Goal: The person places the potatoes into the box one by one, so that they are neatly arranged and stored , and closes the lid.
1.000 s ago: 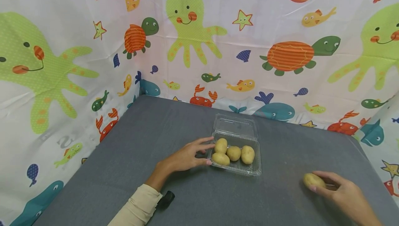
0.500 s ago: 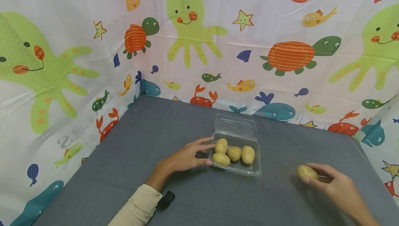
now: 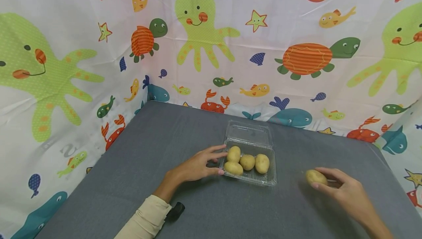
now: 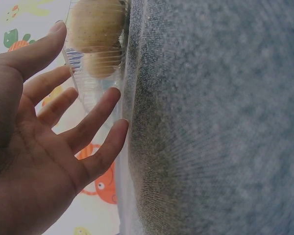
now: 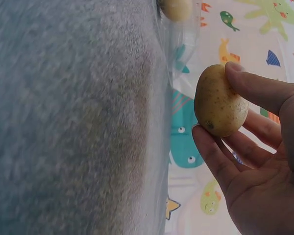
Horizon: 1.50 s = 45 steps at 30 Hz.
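Note:
A clear plastic clamshell container (image 3: pixel 269 177) sits on the grey table with its lid (image 3: pixel 248 133) folded back. Several potatoes (image 3: pixel 247 162) lie inside it. At its left side, my left hand (image 3: pixel 197 165) has thumb and fingertips at the rim, the fingers spread and fairly straight. The left wrist view shows this left hand (image 4: pixel 54 132) beside the clear wall with potatoes behind it. To the container's right, my right hand (image 3: pixel 346 192) holds another potato (image 3: pixel 315 177) just over the table. Up close, this potato (image 5: pixel 219 100) is pinched between thumb and fingertips.
Grey cloth covers the table (image 3: pixel 158 132). A white curtain (image 3: pixel 224 55) printed with sea animals hangs along the back and both sides. A black strap end (image 3: pixel 176 212) shows at the left wrist, beside a beige sleeve (image 3: pixel 145 219).
My right hand has carried its potato leftward and a little away from me, closer to the container. The left hand and the container have stayed in place.

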Motion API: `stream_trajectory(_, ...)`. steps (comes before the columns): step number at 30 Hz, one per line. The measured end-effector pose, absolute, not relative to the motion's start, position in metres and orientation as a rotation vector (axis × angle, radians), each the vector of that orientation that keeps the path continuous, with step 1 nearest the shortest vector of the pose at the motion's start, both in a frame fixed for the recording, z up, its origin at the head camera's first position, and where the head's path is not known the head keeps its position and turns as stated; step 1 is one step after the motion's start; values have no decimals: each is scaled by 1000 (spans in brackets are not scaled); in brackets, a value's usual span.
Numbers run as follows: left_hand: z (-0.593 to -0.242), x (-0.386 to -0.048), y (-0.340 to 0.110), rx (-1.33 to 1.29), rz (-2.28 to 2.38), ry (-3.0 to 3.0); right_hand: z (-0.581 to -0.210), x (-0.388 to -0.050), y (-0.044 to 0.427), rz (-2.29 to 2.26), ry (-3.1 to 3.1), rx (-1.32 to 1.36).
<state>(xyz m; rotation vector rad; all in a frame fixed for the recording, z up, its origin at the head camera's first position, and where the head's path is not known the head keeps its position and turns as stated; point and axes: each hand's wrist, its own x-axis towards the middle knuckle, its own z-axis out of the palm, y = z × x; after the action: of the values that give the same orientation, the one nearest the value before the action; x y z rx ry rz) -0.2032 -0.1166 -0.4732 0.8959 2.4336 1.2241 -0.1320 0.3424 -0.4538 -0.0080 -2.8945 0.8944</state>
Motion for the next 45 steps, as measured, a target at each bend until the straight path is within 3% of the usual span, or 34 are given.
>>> stream_trajectory(45,-474,-204,-117,940,1221,2446,-434,-148,283,1052,-2615,454)
